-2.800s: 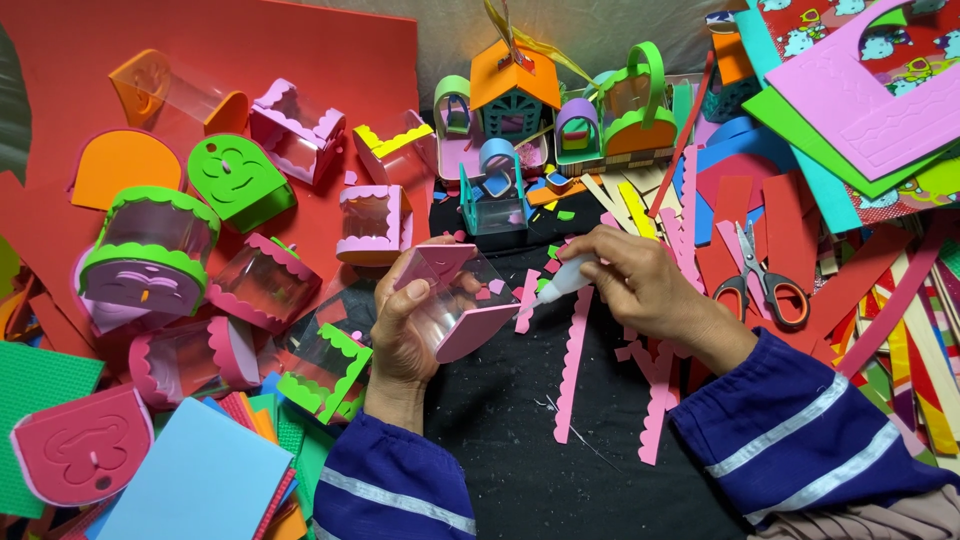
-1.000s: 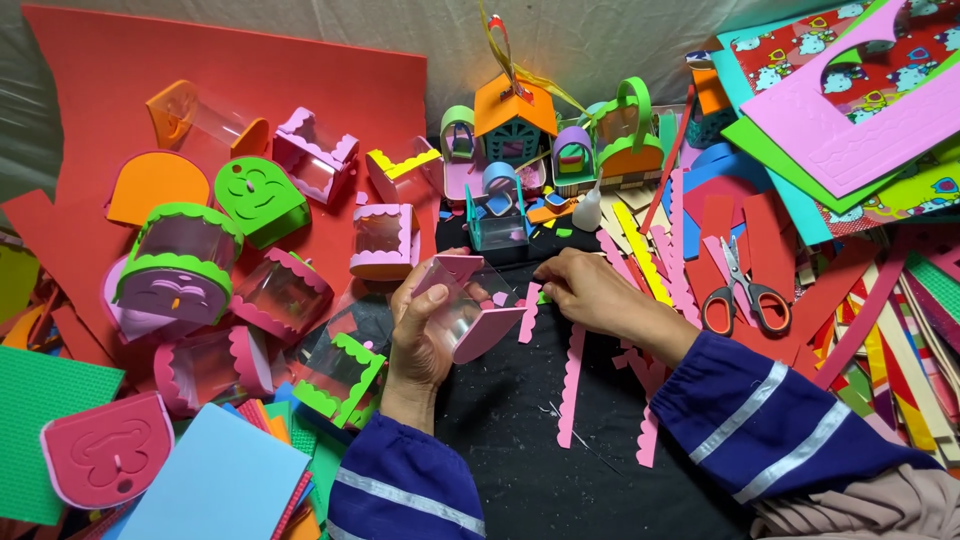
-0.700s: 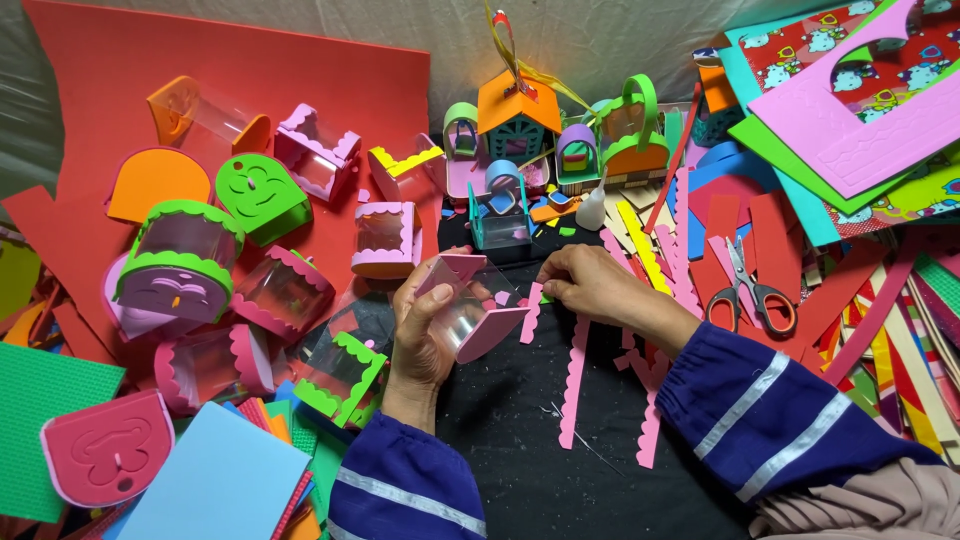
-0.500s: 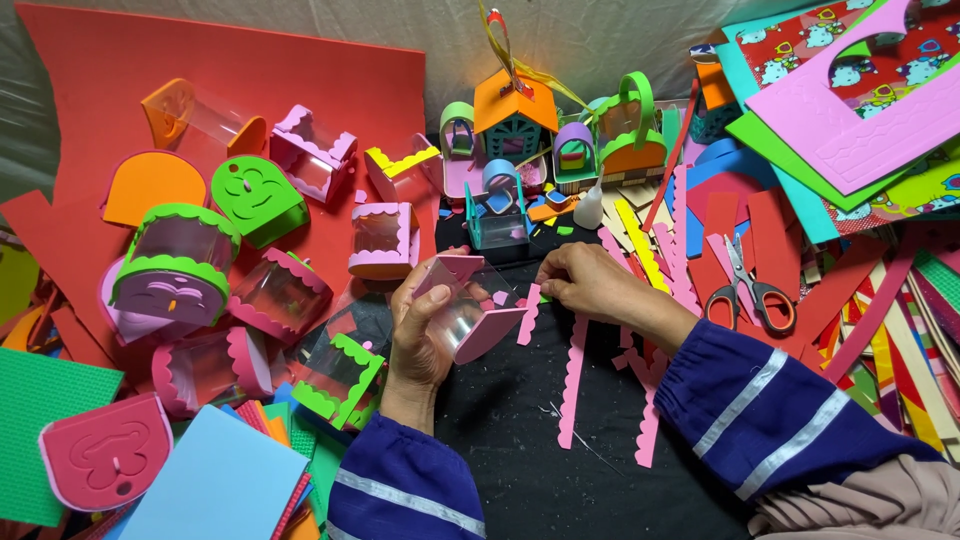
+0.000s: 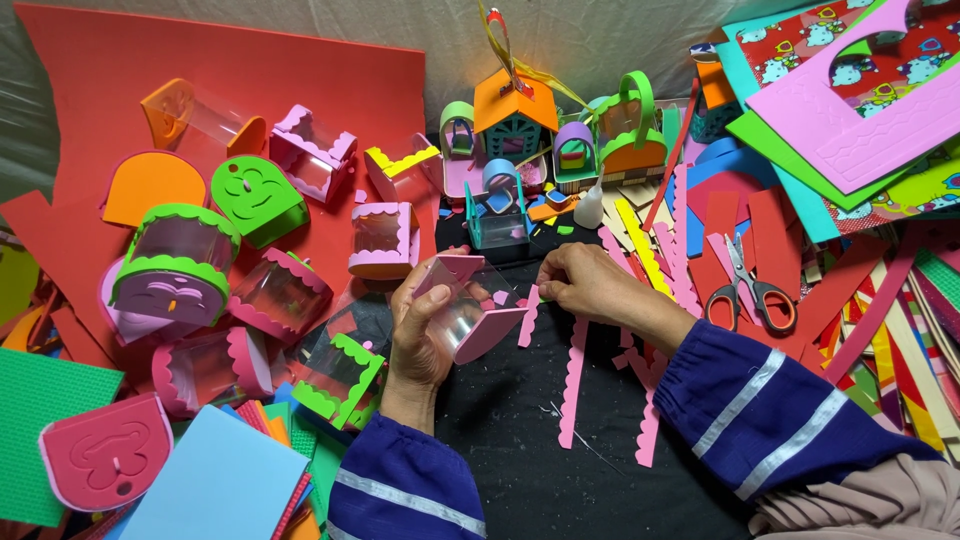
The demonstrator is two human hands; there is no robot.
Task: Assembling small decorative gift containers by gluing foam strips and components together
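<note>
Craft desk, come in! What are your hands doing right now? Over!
Left hand grips clear pink-edged box. Right hand pinches pink scalloped strip against it. Scissors lie apart, nothing blocking.

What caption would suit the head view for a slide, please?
Left hand holds a clear box; right hand pinches a pink strip at its edge.

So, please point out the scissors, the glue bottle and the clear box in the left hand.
scissors (image 5: 752,290): head view, on the pivot.
glue bottle (image 5: 590,208): head view, on its white body.
clear box (image 5: 466,312): head view, on its clear wall.
</note>
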